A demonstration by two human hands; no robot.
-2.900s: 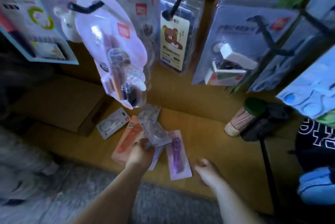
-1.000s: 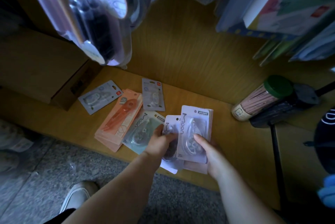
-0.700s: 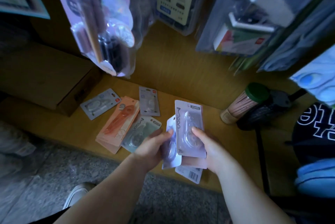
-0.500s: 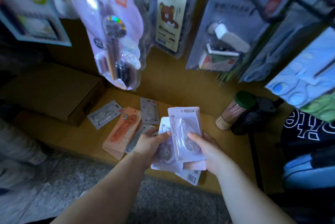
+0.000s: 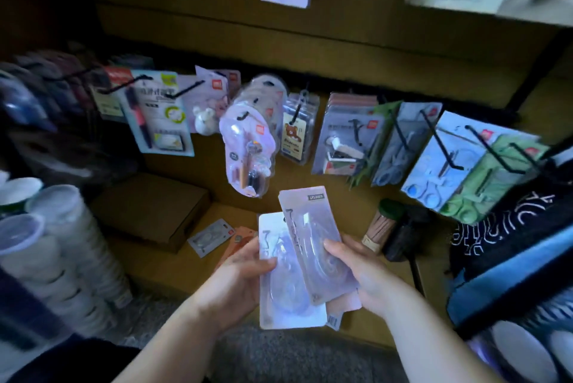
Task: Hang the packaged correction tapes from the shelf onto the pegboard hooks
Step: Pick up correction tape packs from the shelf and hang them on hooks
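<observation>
Head view: the left hand (image 5: 238,277) curls round a white correction-tape pack (image 5: 285,299), thumb on its face. The right hand (image 5: 356,274) pinches a second pack (image 5: 313,240) overlapping it, with more cards beneath. Loose packs (image 5: 210,237) lie on the shelf (image 5: 173,271) at ten o'clock, and pegboard hooks (image 5: 186,91) stand at twelve. The packs look light, stiff-backed and slick, so gripping the lower edges would leave the hang-holes free.

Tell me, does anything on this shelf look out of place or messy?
Yes. A grey pack and an orange pack lie loose on the shelf instead of hanging up, and a green-lidded jar lies tipped over farther right. Nothing looks spilled or damaged.
</observation>
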